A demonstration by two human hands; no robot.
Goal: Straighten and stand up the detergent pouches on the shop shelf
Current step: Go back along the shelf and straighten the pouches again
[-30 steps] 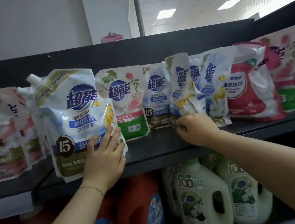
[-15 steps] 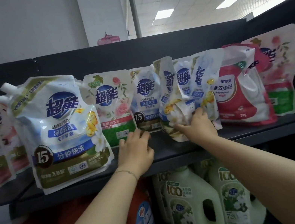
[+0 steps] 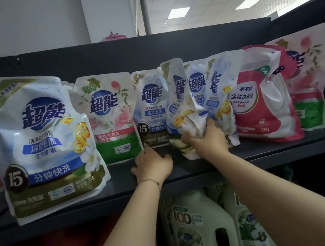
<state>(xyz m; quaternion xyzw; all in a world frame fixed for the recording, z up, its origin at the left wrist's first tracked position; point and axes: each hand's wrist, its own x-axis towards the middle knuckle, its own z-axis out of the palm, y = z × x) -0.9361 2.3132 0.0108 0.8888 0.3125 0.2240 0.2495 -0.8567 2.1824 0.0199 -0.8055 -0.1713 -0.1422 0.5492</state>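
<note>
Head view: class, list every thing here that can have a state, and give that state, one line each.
big blue pouch, upright at the shelf edge
rose pouch, upright
small blue pouch, upright
twisted pouch, turned sideways, bottom crumpled
red pouch, tilted
left hand, at the small blue pouch's base, hold unclear
right hand, grips the twisted pouch's bottom
white jugs, upright below
</note>
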